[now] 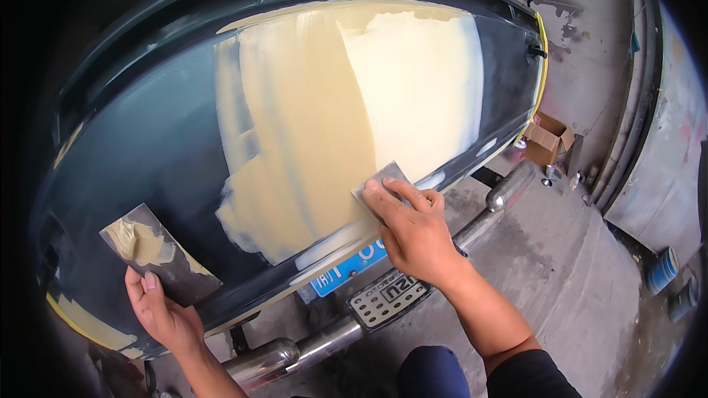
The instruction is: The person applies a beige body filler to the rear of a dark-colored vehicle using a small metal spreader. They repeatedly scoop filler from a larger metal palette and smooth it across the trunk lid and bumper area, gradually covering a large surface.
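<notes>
A dark vehicle panel fills the view, with a broad patch of body filler across its middle. The filler is tan on the left and paler cream on the right. My right hand grips a thin metal spreader, its blade against the panel at the lower edge of the patch, where tan and cream meet. In my left hand is a grey rectangular metal plate, held by its lower edge at the panel's lower left. A lump of tan filler lies on its upper part.
Below the panel run a blue licence plate, a perforated step plate and a chrome bumper tube. A cardboard box sits on the floor at right. Blue-labelled can stands farther right, near a leaning pale panel.
</notes>
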The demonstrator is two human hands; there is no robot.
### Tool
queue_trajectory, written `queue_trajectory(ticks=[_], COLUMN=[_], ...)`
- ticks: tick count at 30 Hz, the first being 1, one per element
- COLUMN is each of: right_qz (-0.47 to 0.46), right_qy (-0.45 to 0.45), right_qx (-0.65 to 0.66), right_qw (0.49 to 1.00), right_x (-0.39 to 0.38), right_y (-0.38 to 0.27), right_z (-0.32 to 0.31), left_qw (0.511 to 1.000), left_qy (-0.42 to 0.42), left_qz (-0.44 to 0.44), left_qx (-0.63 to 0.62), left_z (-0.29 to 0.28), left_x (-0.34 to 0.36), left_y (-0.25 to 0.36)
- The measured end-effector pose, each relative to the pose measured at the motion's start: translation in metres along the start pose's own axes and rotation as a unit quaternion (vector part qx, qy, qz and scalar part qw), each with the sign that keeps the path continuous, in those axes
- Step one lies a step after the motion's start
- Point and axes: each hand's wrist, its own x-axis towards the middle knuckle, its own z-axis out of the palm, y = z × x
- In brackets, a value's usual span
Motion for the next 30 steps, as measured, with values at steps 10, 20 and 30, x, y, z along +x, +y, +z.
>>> queue_trajectory(ticks=[10, 20, 30], right_qz=[-0.044, -0.045, -0.119], right_qy=[0.046, 0.051, -0.048], right_qx=[-0.016, 0.254, 0.336], right_qw=[0.998, 0.965, 0.933], right_x=[-0.047, -0.042, -0.013], right_y=[0.021, -0.04, -0.039], right_z=[0.046, -0.019, -0.04], left_qw=[1.0, 0.997, 0.979], left_qy=[0.003, -0.03, 0.006], left_qz=[0.03, -0.041, -0.065], left_qx=[0.004, -0.062, -0.193], left_z=[-0.008, 0.037, 0.127], left_x=[0.0, -0.031, -0.057], left_y=[-0.009, -0.002, 0.026])
